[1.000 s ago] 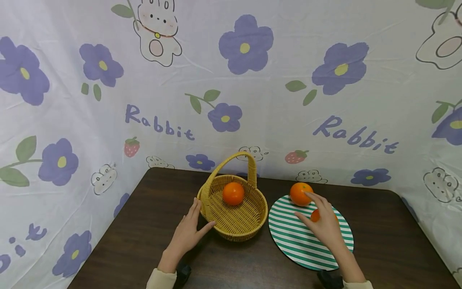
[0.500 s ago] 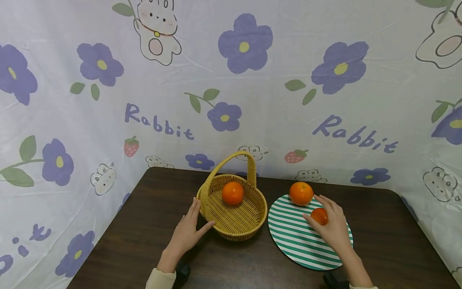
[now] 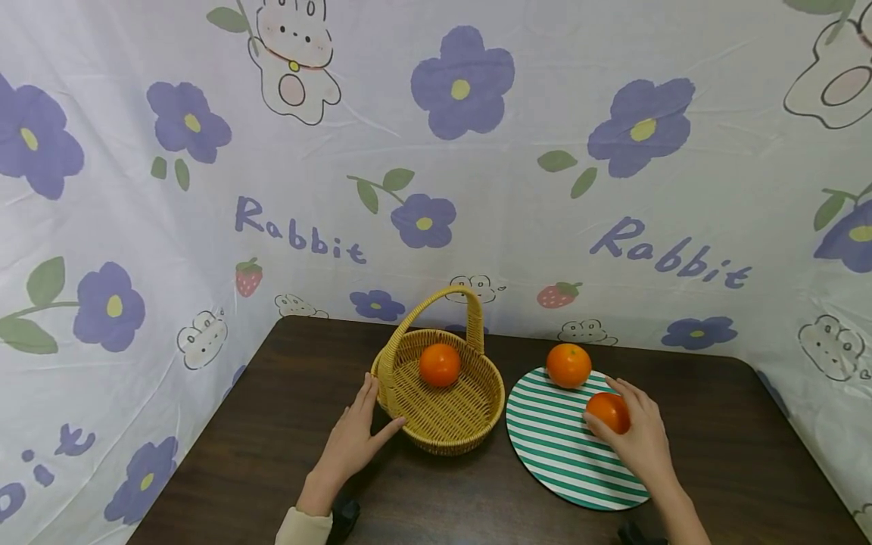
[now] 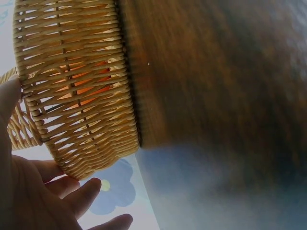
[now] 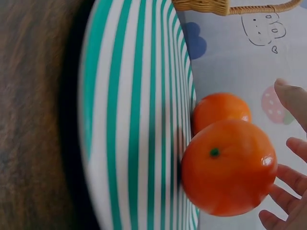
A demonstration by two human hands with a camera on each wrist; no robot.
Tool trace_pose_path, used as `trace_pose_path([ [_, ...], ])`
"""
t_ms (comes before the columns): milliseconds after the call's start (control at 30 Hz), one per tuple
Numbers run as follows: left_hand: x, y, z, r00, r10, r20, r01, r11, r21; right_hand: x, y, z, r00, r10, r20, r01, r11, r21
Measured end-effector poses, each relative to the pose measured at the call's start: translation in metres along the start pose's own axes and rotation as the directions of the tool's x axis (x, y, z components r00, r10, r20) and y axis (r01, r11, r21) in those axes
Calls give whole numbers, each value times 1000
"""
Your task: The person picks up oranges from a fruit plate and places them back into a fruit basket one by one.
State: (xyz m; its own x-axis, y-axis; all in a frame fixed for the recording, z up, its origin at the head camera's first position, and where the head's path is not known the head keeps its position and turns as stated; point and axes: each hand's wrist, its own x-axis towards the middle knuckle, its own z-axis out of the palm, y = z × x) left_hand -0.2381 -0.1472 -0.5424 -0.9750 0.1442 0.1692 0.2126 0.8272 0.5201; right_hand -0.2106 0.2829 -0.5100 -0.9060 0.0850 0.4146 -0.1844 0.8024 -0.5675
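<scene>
My left hand (image 3: 354, 439) rests against the left side of a yellow wicker basket (image 3: 446, 431), fingers extended near the base of its handle and thumb along the front rim. One round orange (image 3: 440, 365) lies inside. My right hand (image 3: 640, 439) is spread around a reddish orange (image 3: 608, 412) on a green-and-white striped round mat (image 3: 559, 454). In the right wrist view, this reddish orange (image 5: 229, 167) shows a small green stem spot; the thumb stands apart from it and several fingertips are close to its far side. Another orange (image 3: 568, 365) sits at the mat's back edge.
The dark wooden table (image 3: 477, 507) carries the basket and the mat side by side. A white cloth (image 3: 518, 189) printed with purple flowers and rabbits hangs behind and along the sides. The basket's tall arched handle (image 3: 436, 299) rises above its rim.
My right hand has shifted right and lower, from over the reddish orange to around it, uncovering more of the fruit. My left hand and the basket have stayed put.
</scene>
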Motion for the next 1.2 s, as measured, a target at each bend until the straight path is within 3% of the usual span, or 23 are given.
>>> trace_pose_path([
  [500, -1, -2, 2, 1000, 4, 4, -4, 1000, -12, -7, 16, 3, 995, 91, 42, -89, 995, -48],
  [1200, 0, -3, 5, 1000, 2, -6, -2, 1000, -12, -10, 26, 11, 994, 105, 8, -105, 994, -42],
])
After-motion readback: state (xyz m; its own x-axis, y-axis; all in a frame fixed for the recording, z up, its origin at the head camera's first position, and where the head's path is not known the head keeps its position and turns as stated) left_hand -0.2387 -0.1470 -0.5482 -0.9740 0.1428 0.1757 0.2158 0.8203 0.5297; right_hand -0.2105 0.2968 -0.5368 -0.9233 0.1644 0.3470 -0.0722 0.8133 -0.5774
